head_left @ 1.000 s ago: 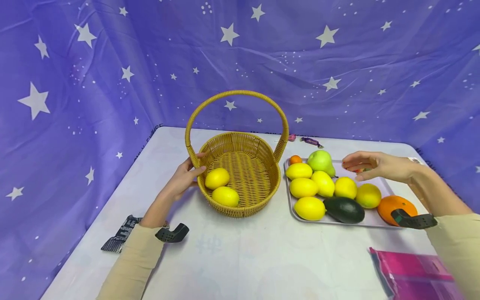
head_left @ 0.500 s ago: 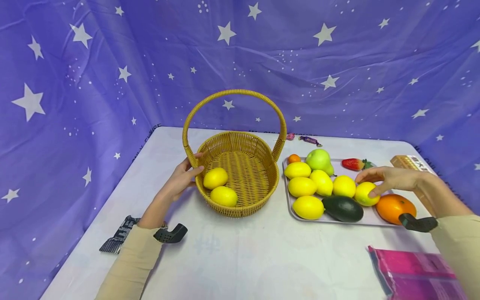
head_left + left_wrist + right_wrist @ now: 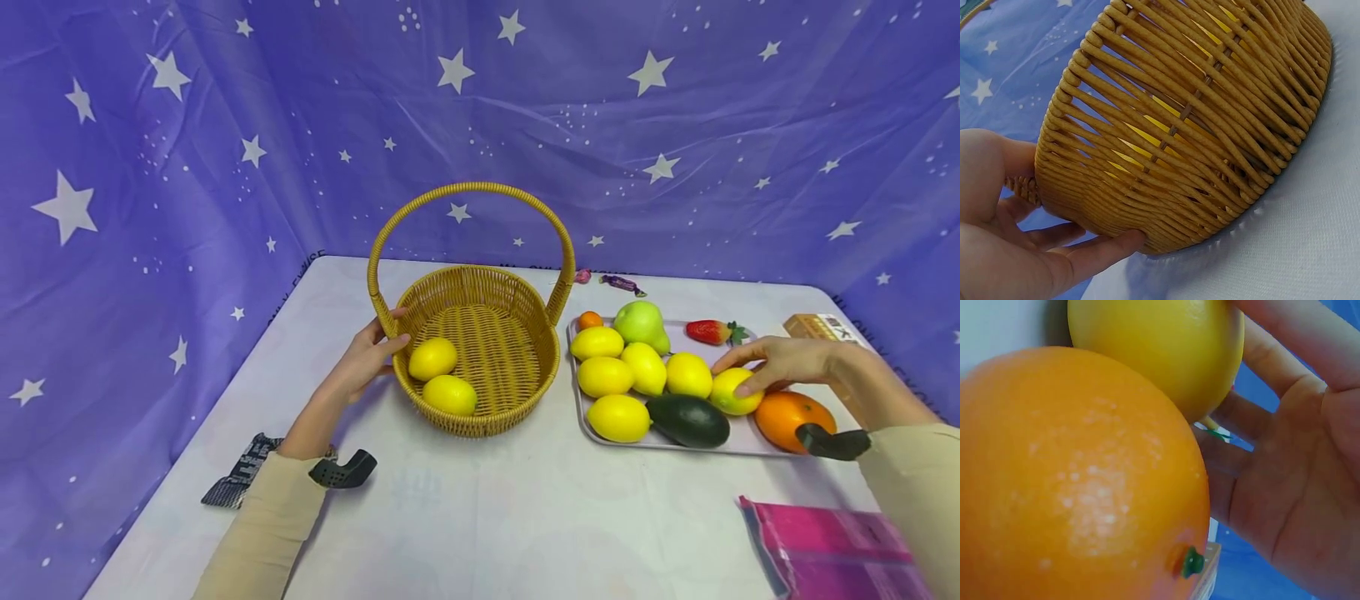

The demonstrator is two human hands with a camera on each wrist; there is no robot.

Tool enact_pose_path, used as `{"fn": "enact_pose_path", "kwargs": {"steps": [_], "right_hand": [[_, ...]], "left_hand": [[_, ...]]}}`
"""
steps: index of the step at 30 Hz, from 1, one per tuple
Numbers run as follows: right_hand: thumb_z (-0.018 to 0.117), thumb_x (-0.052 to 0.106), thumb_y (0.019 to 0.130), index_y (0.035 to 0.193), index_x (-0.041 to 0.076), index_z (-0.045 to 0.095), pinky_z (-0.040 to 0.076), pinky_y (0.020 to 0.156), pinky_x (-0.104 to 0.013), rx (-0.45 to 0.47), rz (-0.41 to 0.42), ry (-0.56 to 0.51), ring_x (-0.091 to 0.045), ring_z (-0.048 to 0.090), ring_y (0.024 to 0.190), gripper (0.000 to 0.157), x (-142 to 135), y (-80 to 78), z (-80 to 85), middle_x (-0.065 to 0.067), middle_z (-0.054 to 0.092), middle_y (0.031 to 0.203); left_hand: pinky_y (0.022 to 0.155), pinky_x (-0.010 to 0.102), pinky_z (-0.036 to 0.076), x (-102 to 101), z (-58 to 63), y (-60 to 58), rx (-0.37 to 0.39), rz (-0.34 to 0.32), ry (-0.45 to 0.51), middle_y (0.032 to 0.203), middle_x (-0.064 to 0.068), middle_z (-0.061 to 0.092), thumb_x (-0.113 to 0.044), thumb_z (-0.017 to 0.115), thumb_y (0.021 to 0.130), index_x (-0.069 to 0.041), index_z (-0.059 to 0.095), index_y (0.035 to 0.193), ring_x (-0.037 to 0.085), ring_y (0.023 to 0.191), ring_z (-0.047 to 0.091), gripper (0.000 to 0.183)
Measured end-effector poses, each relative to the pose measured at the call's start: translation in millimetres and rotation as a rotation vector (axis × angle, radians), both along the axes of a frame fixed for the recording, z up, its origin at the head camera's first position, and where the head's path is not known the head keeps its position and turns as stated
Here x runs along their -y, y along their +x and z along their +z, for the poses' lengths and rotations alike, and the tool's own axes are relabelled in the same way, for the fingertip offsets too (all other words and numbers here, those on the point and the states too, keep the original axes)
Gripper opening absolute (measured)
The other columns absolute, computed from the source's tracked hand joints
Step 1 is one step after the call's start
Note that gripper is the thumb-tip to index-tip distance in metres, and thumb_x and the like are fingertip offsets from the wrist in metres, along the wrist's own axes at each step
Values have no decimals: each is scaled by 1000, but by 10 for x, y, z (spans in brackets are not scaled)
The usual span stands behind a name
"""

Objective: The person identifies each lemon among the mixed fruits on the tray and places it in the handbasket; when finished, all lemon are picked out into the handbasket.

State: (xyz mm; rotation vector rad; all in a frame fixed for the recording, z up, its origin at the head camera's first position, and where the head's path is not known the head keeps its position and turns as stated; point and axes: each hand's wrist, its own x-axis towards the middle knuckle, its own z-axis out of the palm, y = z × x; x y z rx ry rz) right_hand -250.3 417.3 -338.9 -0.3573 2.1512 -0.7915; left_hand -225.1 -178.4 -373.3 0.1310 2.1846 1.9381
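A starry purple cloth point(image 3: 555, 125) hangs behind the basket point(image 3: 495, 342), which stands upright on the white table point(image 3: 525, 517). Right of the basket, just apart from it, lies the tray point(image 3: 742, 435); nearer the wearer than both, to the basket's right, is a pink packet point(image 3: 832, 542). The left hand point(image 3: 363, 360) holds the basket's left side by the foot of the handle, just as it did a second ago. The right hand point(image 3: 791, 362), well right of the basket, has come down since then from its hover over the tray. On the tray, the orange point(image 3: 787, 419) lies farthest from the basket, the avocado point(image 3: 688, 421) nearer, the pear point(image 3: 641, 325) nearer again. The gripped lemon point(image 3: 731, 396), beside the orange and right of the basket, is now between the right thumb and fingers but apparently not raised, so I judge this to be the grasp, with no lifting yet. Two basket lemons point(image 3: 432, 358) lie inside at its left. The strawberry point(image 3: 707, 332), right of the basket, has come out from under the right hand; the tangerine point(image 3: 590, 320) sits closest to the basket.
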Motion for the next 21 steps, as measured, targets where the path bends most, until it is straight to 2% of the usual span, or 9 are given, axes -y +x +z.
{"fn": "enact_pose_path", "kwargs": {"steps": [6,9,13,16,21], "right_hand": [[67,17,91,128,-6,52,52,81,-37,-41,-88,-6,-24,53,99,47,-47,-10,-1,-23,48,129],[66,18,92,130,-7,49,52,81,-38,-58,-81,-7,-28,53,106,49,-54,-23,4,-31,44,131],[66,20,91,135,-5,48,51,83,-39,-23,-65,7,-34,46,116,53,-43,-49,1,-38,31,140],[67,21,91,134,-5,49,51,82,-39,-3,-76,13,-31,48,113,54,-42,-55,-7,-35,35,139],[66,21,92,133,-6,48,53,81,-40,-81,-88,21,-30,52,107,53,-79,-19,40,-33,40,135]], "left_hand": [[84,42,50,-4,-7,15,-29,-9,1,150,26,24,-13,47,101,-6,26,151,33,120,44,55],[85,42,49,9,-3,13,-29,-6,-2,150,25,25,-15,49,101,-7,27,151,33,121,44,55],[87,42,48,19,13,4,-13,0,-5,150,23,26,-14,47,102,-7,26,152,38,125,41,54],[85,40,49,10,19,3,2,3,-2,151,22,26,-12,46,103,-7,25,152,38,125,41,53],[84,40,49,-1,4,3,7,2,0,151,23,25,-11,45,103,-8,25,152,37,125,41,54]]}}
